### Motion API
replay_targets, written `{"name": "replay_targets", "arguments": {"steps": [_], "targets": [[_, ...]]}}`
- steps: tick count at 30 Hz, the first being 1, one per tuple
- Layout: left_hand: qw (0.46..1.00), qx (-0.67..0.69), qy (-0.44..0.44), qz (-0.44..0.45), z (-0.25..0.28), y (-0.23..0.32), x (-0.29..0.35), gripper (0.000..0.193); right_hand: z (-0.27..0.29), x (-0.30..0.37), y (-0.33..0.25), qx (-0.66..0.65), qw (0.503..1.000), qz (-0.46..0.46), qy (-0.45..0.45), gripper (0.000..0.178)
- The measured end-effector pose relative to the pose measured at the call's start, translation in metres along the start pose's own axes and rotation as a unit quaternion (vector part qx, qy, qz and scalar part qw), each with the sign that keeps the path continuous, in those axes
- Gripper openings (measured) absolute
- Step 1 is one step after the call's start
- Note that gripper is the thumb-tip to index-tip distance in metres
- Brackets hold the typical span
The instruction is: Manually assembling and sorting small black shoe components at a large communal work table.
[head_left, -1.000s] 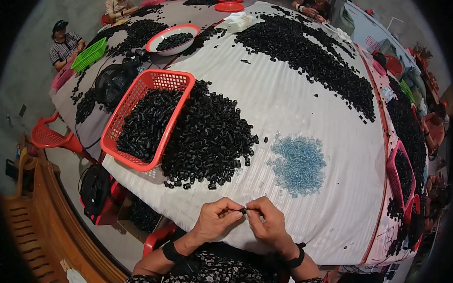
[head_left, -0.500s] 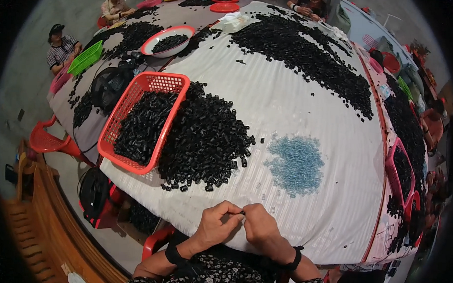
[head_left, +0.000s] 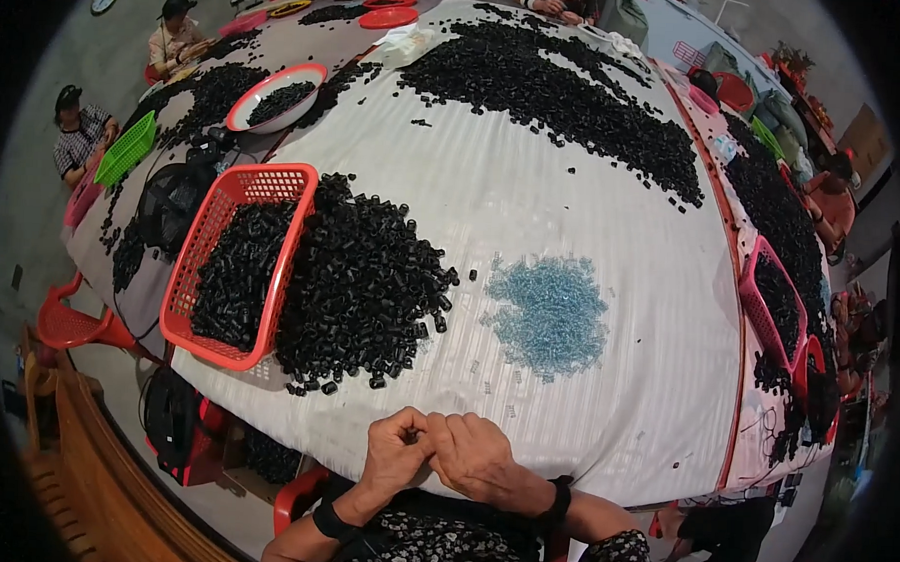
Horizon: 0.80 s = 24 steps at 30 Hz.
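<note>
My left hand [head_left: 396, 456] and my right hand [head_left: 472, 458] meet at the table's near edge, fingers bent and thumbs pressed in. Their fingertips touch, and whatever they pinch is hidden behind the fingers. Ahead and to the left spreads a heap of small black cylindrical plastic pieces [head_left: 356, 278]. Against it stands a red plastic basket [head_left: 290, 266] holding more black pieces. Beyond my right hand lies a pile of small clear bluish springs or coil-like pieces [head_left: 548, 314], with a few strays nearer my hands.
A white cloth [head_left: 654, 387] covers the table. A long band of black pieces [head_left: 556, 87] lies at the far side. A red-rimmed bowl [head_left: 278, 97], a black fan [head_left: 170, 207] and a green basket [head_left: 127, 149] are at the left, a pink basket [head_left: 766, 302] at the right. Other people sit around.
My hands have closed in tighter and turned, covering the small black piece that showed at the fingertips before. The whole view has shifted, so the table's things appear further left.
</note>
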<state>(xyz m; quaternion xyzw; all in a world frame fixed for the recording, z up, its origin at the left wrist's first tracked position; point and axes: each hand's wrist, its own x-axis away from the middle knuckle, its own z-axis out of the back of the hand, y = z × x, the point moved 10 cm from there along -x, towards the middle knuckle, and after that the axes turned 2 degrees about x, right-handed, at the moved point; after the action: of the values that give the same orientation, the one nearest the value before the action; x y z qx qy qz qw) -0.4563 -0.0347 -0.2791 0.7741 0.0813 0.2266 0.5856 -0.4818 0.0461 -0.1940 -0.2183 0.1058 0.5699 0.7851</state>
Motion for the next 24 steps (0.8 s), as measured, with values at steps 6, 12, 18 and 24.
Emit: {"name": "replay_targets", "arguments": {"steps": [6,12,18,24], "targets": [[0.999,0.02,0.032,0.025,0.004,-0.018,0.001,0.011,0.003,-0.002,0.005,-0.108,0.993,-0.006,0.046,0.039],[0.997,0.048,-0.019,0.052,-0.006,-0.003,0.001,0.007,-0.002,0.003,0.008,-0.134,0.99,-0.016,0.044,0.038],[0.992,0.112,-0.065,-0.01,-0.001,0.005,-0.002,0.024,0.017,0.017,0.054,-0.186,0.972,-0.142,0.024,0.031],[0.993,0.079,-0.09,-0.002,0.004,0.008,-0.001,0.028,0.031,0.064,0.11,-0.162,0.944,-0.285,0.047,0.012]]}}
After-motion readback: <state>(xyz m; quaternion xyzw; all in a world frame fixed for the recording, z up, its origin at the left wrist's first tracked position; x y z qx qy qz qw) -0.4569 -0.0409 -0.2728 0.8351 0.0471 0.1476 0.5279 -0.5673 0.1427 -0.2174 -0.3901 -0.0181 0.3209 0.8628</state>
